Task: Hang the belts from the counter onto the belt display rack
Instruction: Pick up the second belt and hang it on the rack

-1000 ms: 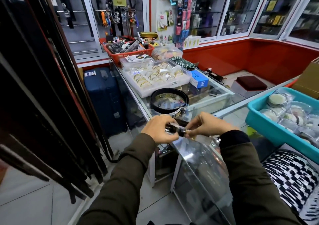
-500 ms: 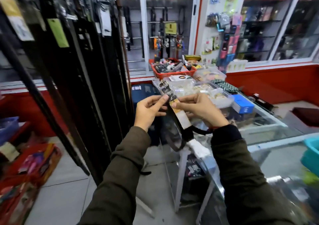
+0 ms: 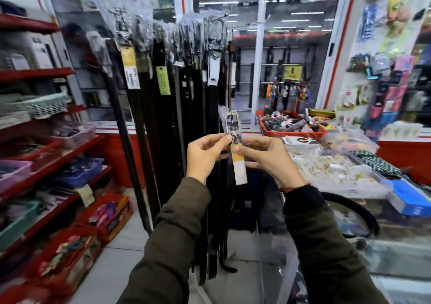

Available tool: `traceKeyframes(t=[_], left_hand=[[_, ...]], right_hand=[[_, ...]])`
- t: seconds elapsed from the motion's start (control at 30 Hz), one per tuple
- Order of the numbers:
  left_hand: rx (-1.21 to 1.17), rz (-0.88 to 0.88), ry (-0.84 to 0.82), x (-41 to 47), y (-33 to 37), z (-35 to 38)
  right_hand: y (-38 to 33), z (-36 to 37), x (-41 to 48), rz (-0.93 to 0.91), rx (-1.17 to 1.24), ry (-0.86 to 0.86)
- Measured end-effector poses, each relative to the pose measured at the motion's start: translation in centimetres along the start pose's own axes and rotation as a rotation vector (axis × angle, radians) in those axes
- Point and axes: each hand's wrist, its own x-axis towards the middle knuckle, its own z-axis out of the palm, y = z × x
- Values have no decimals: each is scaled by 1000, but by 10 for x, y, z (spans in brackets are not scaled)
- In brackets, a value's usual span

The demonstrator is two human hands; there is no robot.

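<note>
I hold a black belt upright by its buckle end, which is wrapped in clear plastic and carries a yellow-and-white tag. My left hand pinches it from the left and my right hand from the right, at chest height. The strap runs down behind my right wrist and loops out to the right over the glass counter. Straight ahead and to the left stands the belt display rack, hung full with several dark belts in plastic sleeves.
Red shelves with baskets of goods fill the left side. On the counter sit a clear tray of small gold items, a blue box and a red basket. Glass showcases line the back wall.
I lifted the belt off the glass counter and raised its buckle end to chest height. My view swung left and up, so the belt rack now stands in front of me.
</note>
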Motion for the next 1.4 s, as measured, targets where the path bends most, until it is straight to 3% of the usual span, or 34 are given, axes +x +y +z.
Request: traceKeyframes(t=[0.13, 0.3, 0.5, 0.6, 0.7, 0.77, 1.07, 1.4], left_hand=[[-44, 29, 70, 5, 14, -8], [-45, 83, 117, 12, 27, -14], [-81, 107, 152, 23, 40, -14], [-106, 114, 147, 27, 48, -12], [-110, 146, 141, 34, 55, -13], [-96, 171, 136, 38, 58, -16], [-115, 302, 212, 51, 91, -42], [-5, 430, 264, 57, 158, -86]], right_hand=[[-2, 15, 20, -114, -320, 110], [-26, 30, 25, -107, -698, 144], [-41, 36, 37, -323, -806, 161], [-47, 36, 42, -367, -487, 57], [-49, 38, 44, -245, -7, -25], [-47, 43, 48, -213, 137, -20], [-71, 77, 77, -292, 295, -148], [-119, 148, 102, -409, 448, -176]])
